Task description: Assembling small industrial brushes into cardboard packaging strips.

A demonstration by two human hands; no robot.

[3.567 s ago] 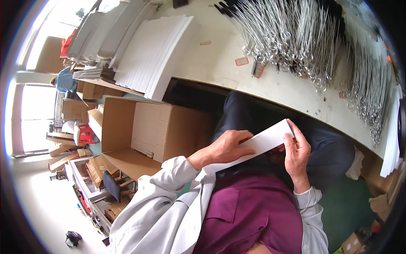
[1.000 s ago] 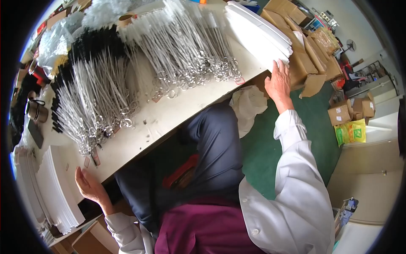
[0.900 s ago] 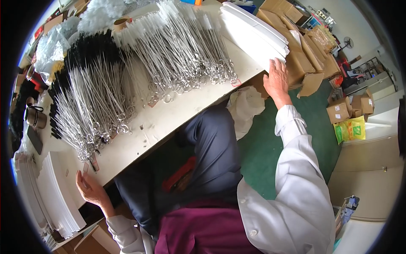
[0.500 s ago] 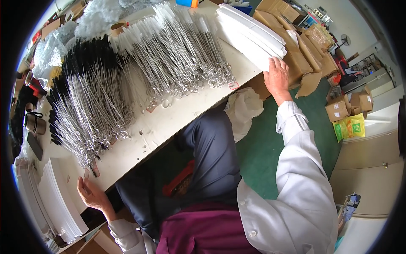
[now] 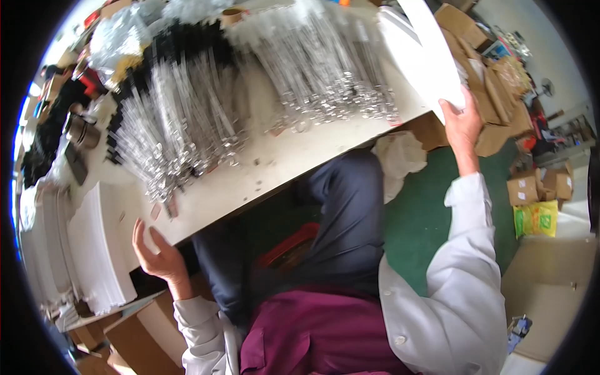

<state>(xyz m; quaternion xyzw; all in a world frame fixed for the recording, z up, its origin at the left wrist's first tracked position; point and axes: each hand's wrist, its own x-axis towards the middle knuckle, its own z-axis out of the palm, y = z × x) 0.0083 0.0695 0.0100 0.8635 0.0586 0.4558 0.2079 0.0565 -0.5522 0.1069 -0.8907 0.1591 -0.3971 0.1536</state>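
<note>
White card, long and narrow, is what we have in our right grip: the thumb and fingers are closed on the lower end of the strip, which rises past the top edge of the view. It lies over or just above a stack of similar white sheets at the right end of the surface; we cannot tell whether the two touch. Our left grip holds nothing, fingers parted and thumb apart, by the front edge of the surface; whether it touches that edge we cannot tell. Left of it stands a pile of white flat pieces.

Between our arms, farther back, lie two spreads of thin metal rods with ring ends, somewhat blurred: a black-bristled bundle on the left and a pale-tipped bundle on the right. Behind the black one we see clear plastic bags, and to its left a metal flask. Open cardboard boxes sit beyond our right grip, and a yellow-green packet lies farther down at the right.
</note>
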